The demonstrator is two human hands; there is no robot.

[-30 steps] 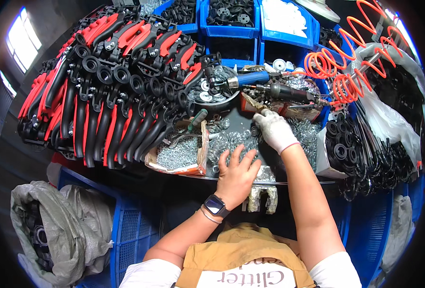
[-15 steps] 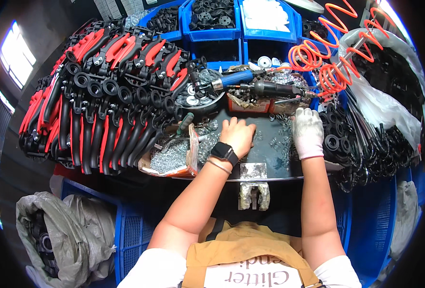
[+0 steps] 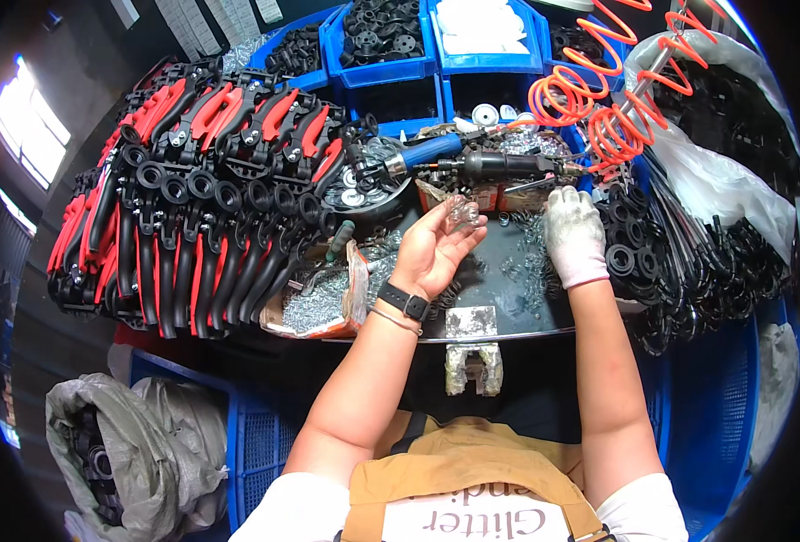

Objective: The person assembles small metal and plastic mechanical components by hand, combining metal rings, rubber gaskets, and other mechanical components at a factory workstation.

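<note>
Palm up, my left hand (image 3: 433, 253), with a watch strap at the wrist, cups several metal coil springs (image 3: 464, 213) at its fingers above the bench. Under and beside that hand lie more loose springs (image 3: 445, 296). My right hand (image 3: 575, 237) wears a white glove and rests, back up, at the bench's right side with its fingers curled. What those fingers hold, if anything, is hidden. Loose small metal parts (image 3: 534, 262) lie scattered just left of the glove. A small metal fixture (image 3: 472, 322) is fixed at the bench's front edge.
Red-and-black clamp handles (image 3: 188, 194) are stacked high at left. A carton of small metal pins (image 3: 314, 298) stands beside my left forearm. Behind my hands lie a blue-handled air tool (image 3: 432, 152) and a black one (image 3: 508, 166). Orange coiled hoses (image 3: 612, 140) hang at right.
My left hand has lifted off the bench and turned palm up, with springs now in its fingers. The gloved right hand stays near its place. The view has shifted slightly.
</note>
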